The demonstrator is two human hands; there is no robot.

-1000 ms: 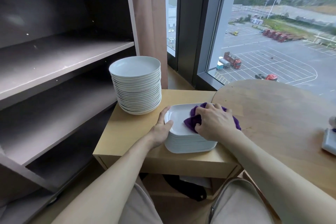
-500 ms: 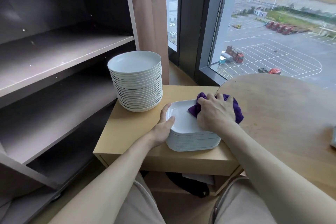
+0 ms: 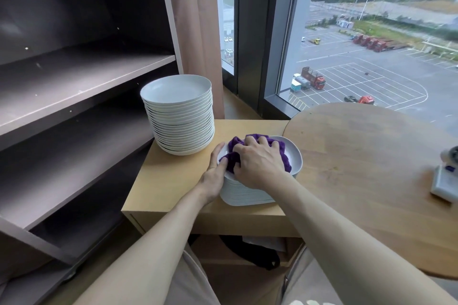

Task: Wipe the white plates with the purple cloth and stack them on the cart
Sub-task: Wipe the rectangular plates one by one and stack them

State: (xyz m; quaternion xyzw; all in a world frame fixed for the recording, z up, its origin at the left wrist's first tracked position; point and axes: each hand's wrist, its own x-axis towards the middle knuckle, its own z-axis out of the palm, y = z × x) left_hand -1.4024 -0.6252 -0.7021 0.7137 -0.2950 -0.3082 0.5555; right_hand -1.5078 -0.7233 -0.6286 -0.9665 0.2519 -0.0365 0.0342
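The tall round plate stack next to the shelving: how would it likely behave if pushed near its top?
The round plate stack stands many plates high, so a top push would probably slide the upper plates or tip it. The smooth, glazed-looking rims suggest it is likely slippery, heavy and breakable.

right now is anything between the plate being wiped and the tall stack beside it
Nothing visible. Only bare wooden top lies between the top plate and the tall stack. The left hand holds its rim; the right hand grips the purple cloth on it.
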